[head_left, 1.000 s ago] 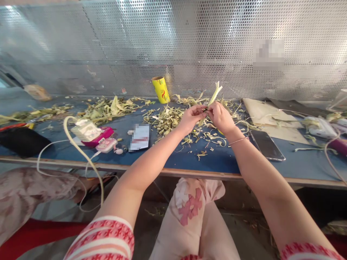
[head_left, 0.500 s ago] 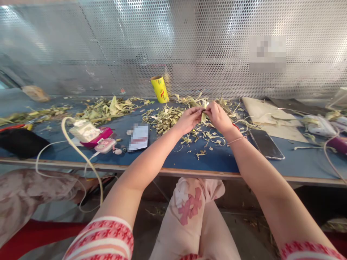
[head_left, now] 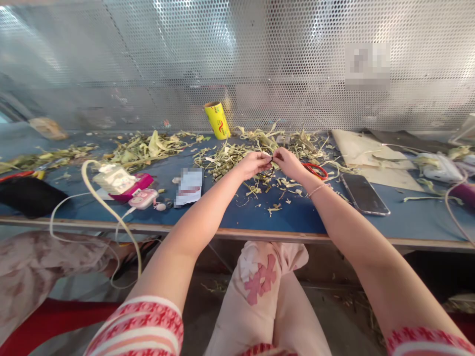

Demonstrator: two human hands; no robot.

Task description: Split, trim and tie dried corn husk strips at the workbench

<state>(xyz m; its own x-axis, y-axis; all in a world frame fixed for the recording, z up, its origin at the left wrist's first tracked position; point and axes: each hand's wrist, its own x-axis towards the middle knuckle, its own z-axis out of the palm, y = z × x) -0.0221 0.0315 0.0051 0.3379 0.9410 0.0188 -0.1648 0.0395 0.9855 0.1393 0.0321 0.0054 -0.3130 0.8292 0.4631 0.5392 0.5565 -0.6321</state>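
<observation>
My left hand (head_left: pixel 255 165) and my right hand (head_left: pixel 288 162) meet fingertip to fingertip above a heap of dry, pale green plant strips (head_left: pixel 226 155). Both are closed in a pinch. A small dark bit shows where the fingertips come together, too small to name. Just below the fingers, a thin dark loop hangs or lies against the heap; I cannot tell which. Beside my right wrist are red looped handles (head_left: pixel 315 171), probably of scissors, their other end hidden among the strips. Curled scraps (head_left: pixel 275 208) lie on the blue tabletop (head_left: pixel 241 217) nearer to me.
A yellow cardboard tube (head_left: pixel 218 121) stands behind the heap, before a perforated metal panel (head_left: pixel 260 64). Left are a packet (head_left: pixel 189 188), a pink case (head_left: pixel 144 199), a cable (head_left: pixel 111 207) and another leaf pile (head_left: pixel 152 148). A phone (head_left: pixel 364 194) and beige sheets (head_left: pixel 356 148) lie right. Another person's leg (head_left: pixel 44 267) shows left.
Both hands have shifted slightly left and down, still pinched together. The greenish strip seen between the fingers is no longer visible there. The red handles beside my right wrist now show fully.
</observation>
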